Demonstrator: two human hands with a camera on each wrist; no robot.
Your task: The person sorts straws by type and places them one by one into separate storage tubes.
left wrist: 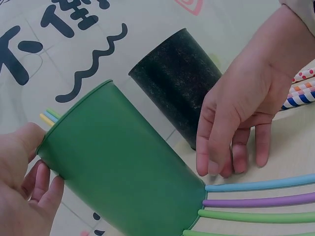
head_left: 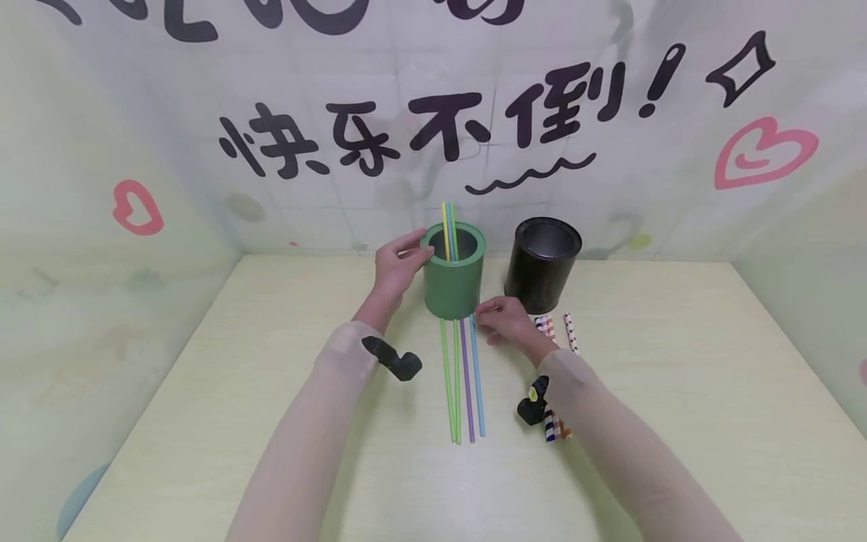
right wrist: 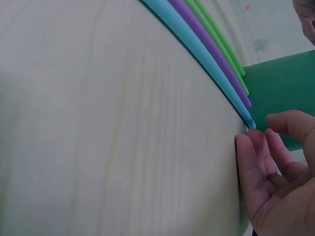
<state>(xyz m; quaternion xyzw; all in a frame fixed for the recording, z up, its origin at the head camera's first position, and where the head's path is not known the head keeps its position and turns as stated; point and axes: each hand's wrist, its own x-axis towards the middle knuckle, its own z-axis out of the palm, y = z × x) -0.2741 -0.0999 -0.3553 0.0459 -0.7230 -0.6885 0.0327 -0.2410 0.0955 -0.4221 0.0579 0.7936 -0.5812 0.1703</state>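
Observation:
My left hand (head_left: 398, 265) holds the green can (head_left: 454, 290) at its rim, thumb and fingers on the near left side. Yellow, blue and green straws (head_left: 448, 226) stand upright inside that can. Below it on the table lie two green straws, a purple straw (head_left: 467, 384) and a blue straw (head_left: 478, 384), their far ends at the can's base. Beside the blue straw's far end is my right hand (head_left: 506, 322); in the right wrist view its fingertips (right wrist: 255, 135) touch or nearly touch that end, with thumb and forefinger apart.
A black can (head_left: 538, 275) stands upright to the right of the green one. Patterned paper straws (head_left: 555, 429) lie on the table (head_left: 677, 391), partly hidden under my right forearm. A printed cloth (head_left: 339, 68) with black lettering hangs behind the table.

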